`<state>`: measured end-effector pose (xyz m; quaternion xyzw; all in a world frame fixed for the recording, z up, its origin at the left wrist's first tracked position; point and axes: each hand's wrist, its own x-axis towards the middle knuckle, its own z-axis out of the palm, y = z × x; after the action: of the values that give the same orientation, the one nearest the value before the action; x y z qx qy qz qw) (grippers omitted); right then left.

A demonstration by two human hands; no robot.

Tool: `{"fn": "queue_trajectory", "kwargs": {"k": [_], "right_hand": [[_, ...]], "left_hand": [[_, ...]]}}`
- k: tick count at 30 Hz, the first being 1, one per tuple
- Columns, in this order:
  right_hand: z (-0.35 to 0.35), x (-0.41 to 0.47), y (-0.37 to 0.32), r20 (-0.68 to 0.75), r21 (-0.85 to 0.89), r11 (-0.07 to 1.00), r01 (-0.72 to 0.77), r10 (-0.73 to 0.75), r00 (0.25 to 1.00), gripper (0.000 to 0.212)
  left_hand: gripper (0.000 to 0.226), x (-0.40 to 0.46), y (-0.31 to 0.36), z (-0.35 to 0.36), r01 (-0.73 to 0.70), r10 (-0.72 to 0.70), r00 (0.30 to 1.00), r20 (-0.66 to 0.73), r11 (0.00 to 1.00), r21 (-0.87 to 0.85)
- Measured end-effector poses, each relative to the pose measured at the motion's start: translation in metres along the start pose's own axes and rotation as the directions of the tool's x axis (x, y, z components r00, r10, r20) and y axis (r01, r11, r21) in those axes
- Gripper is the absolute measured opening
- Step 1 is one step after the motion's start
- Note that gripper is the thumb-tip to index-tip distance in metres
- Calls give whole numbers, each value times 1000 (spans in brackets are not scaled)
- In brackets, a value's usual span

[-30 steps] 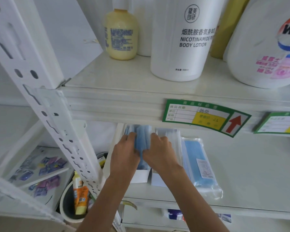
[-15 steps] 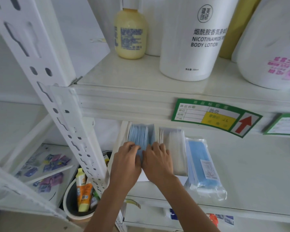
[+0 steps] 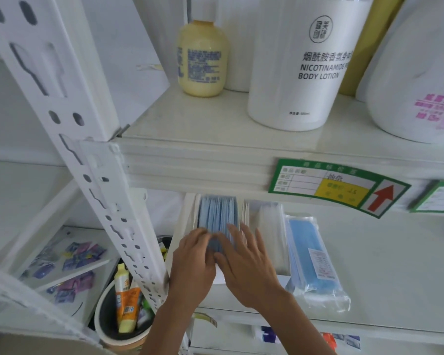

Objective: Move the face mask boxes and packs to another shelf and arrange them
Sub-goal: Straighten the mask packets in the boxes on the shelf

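On the middle shelf (image 3: 382,283) stands an open white box (image 3: 183,226) full of blue face masks (image 3: 217,213). My left hand (image 3: 192,262) and my right hand (image 3: 246,265) lie side by side on the near end of the mask stack, fingers fairly straight, pressing on it. Right of it stands a second white box (image 3: 280,274) holding white masks (image 3: 268,221). A clear plastic pack of blue masks (image 3: 312,254) lies flat further right. The boxes' far ends are hidden under the upper shelf.
The upper shelf carries a yellow bottle (image 3: 203,57), a big white body lotion bottle (image 3: 308,62) and a detergent jug (image 3: 418,85). A green price label (image 3: 336,187) hangs on its edge. A white upright post (image 3: 87,165) stands left; a bucket of tubes (image 3: 124,316) sits below.
Both hands have slid back toward me from deep in the box to its near end, and the fingers have flattened on the blue masks. The camera has shifted slightly.
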<state>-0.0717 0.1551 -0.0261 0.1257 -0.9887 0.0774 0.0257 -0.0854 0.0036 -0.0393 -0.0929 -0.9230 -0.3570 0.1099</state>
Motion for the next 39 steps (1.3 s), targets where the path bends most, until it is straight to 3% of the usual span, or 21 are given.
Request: {"fn": "queue_trajectory", "kwargs": {"k": [2, 4, 7, 10, 12, 14, 18, 22, 27, 29, 31, 33, 34, 37, 39], "right_hand": [[4, -3, 6, 85, 28, 1000, 2, -4, 996, 71], [4, -4, 9, 54, 74, 997, 6, -10, 998, 69], [0, -9, 12, -97, 177, 984, -14, 32, 995, 61], [-3, -20, 27, -272, 234, 962, -142, 205, 940, 54], [-3, -27, 42, -234, 163, 951, -264, 297, 926, 51], [-5, -29, 51, -108, 47, 952, -304, 307, 946, 52], [-7, -25, 46, -6, 27, 985, -168, 168, 986, 65], [-5, -25, 36, -85, 162, 981, -108, 123, 989, 56], [-6, -37, 41, -268, 340, 923, -183, 281, 922, 51], [-2, -45, 48, -272, 501, 826, -259, 434, 859, 55], [2, -51, 53, -99, 704, 615, -356, 581, 808, 60], [5, -53, 54, 116, 868, 312, -386, 629, 769, 55], [6, -52, 54, 170, 902, 207, -378, 635, 754, 51], [8, -50, 56, 188, 913, 178, -367, 615, 766, 44], [8, -47, 56, 219, 904, 194, -382, 555, 802, 54]], "left_hand": [[41, 2, -4, 0, -27, 23, 997, 70, 998, 57], [43, 2, -6, 1, -30, 27, 998, 57, 998, 56], [49, -3, -5, 6, -58, 57, 998, 21, 996, 70], [47, -4, -7, 7, -106, 104, 994, 36, 994, 39], [49, -2, -11, 6, -147, 143, 987, 72, 988, 51], [54, 1, -12, 5, -183, 173, 977, 128, 981, 69], [55, 6, -9, 5, -164, 145, 971, 189, 982, 94], [52, 6, -2, 5, -191, 177, 977, 116, 974, 122], [41, 1, 9, 10, -155, 157, 987, -24, 984, 93], [46, -3, 6, 12, -69, 65, 986, -154, 997, -20], [56, -4, 1, 14, 98, -162, 966, -202, 951, -292], [68, -2, -4, 17, 322, -414, 909, -50, 775, -544], [68, -1, -6, 20, 414, -486, 873, 43, 691, -592], [53, -4, -13, 29, 495, -504, 847, 168, 634, -594], [58, -4, -15, 32, 513, -504, 840, 201, 618, -595]]}}
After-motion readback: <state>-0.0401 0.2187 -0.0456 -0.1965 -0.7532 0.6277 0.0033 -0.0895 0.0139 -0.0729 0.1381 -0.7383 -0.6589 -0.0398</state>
